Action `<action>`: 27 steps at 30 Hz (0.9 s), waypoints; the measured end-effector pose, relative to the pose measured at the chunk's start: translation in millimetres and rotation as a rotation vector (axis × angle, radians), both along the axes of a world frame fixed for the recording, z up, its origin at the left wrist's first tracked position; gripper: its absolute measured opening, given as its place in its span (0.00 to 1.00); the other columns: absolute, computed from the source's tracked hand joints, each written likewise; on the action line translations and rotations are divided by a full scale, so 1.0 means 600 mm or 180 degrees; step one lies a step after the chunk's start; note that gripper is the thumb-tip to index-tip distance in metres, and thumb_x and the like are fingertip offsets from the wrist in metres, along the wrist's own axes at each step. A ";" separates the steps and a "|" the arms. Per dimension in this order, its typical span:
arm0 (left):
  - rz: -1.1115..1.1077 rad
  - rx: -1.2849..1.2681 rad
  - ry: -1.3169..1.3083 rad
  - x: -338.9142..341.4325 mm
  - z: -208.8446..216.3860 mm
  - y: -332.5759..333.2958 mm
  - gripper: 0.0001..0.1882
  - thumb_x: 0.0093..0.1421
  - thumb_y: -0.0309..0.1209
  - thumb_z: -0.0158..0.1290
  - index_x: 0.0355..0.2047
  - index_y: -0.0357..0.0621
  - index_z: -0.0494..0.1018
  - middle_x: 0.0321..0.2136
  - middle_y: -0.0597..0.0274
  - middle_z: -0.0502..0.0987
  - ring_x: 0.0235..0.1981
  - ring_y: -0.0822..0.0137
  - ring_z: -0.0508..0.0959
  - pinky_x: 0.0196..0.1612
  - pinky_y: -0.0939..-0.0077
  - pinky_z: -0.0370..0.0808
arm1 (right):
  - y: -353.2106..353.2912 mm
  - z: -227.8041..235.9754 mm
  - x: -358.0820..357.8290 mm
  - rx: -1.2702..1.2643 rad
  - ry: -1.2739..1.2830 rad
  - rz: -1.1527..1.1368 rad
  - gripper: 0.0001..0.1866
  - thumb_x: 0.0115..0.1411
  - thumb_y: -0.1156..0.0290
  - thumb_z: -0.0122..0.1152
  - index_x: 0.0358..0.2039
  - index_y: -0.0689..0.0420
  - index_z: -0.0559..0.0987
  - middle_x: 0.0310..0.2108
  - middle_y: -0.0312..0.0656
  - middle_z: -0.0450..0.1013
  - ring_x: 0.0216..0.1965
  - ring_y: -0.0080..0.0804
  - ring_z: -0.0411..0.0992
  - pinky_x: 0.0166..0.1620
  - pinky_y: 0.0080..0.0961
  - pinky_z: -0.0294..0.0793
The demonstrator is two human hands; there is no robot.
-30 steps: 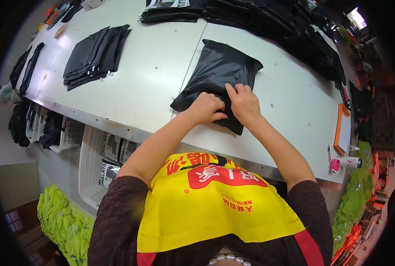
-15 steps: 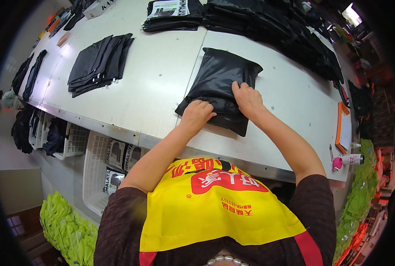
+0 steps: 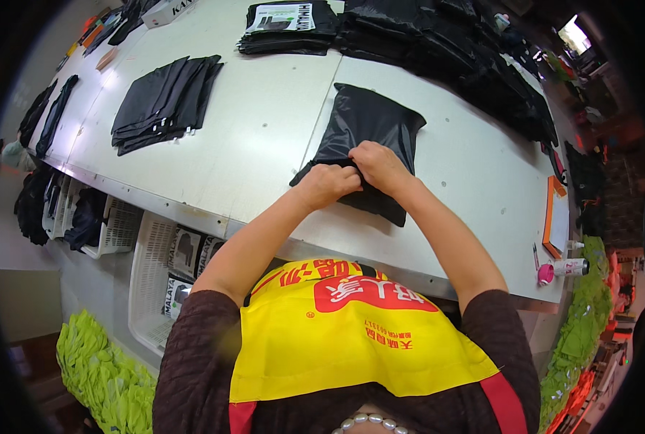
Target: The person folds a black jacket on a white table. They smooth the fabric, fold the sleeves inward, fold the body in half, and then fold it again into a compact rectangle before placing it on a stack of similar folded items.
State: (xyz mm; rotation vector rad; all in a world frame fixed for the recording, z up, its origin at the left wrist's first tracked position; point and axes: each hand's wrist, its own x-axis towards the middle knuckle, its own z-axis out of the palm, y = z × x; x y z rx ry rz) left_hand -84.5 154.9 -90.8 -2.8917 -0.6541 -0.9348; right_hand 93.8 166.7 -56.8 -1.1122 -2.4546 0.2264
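A plump black bag (image 3: pixel 371 121) of shiny fabric lies in front of me on the pale table. A dark seam or zipper line crosses it, and its near part forms a flap toward me. My left hand (image 3: pixel 329 184) is closed on the bag along that line, fingers bent and pressed together. Right beside it, my right hand (image 3: pixel 382 168) pinches the same line from above. The fingertips almost meet, and they hide the exact spot they grip.
A stack of flat black pouches (image 3: pixel 164 101) lies to the left. Along the far side sit packed black bags (image 3: pixel 289 42) with a printed sheet and a long black pile (image 3: pixel 438 54). An orange-edged board (image 3: pixel 555 217) and a bottle (image 3: pixel 572 267) stand right; a white basket (image 3: pixel 143 289) is below left.
My right hand has come left and nearer, from resting on the bag's right side to pinching beside my left hand. The left hand has shifted slightly right.
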 end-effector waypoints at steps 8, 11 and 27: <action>0.0045 -0.0555 -0.1317 0.054 0.027 -0.041 0.14 0.41 0.35 0.64 0.29 0.50 0.75 0.53 0.51 0.63 0.53 0.49 0.65 0.52 0.60 0.63 | -0.071 0.037 0.037 -0.0082 0.0360 0.0017 0.07 0.47 0.77 0.56 0.29 0.61 0.73 0.28 0.49 0.70 0.32 0.49 0.70 0.36 0.35 0.71; -0.0158 -0.1048 -0.0994 0.062 -0.012 -0.065 0.14 0.43 0.30 0.63 0.33 0.43 0.75 0.50 0.45 0.68 0.51 0.48 0.70 0.52 0.60 0.66 | -0.115 0.015 0.047 -0.0196 0.0471 -0.0014 0.09 0.46 0.78 0.57 0.30 0.60 0.72 0.27 0.48 0.70 0.32 0.46 0.70 0.36 0.34 0.71; 0.0241 -0.1401 -0.0985 0.093 -0.019 -0.042 0.10 0.47 0.32 0.63 0.20 0.40 0.75 0.24 0.56 0.78 0.32 0.61 0.80 0.33 0.73 0.76 | -0.224 -0.033 0.171 -0.0115 0.0302 -0.2012 0.17 0.41 0.77 0.63 0.35 0.58 0.71 0.29 0.45 0.68 0.31 0.43 0.69 0.34 0.34 0.71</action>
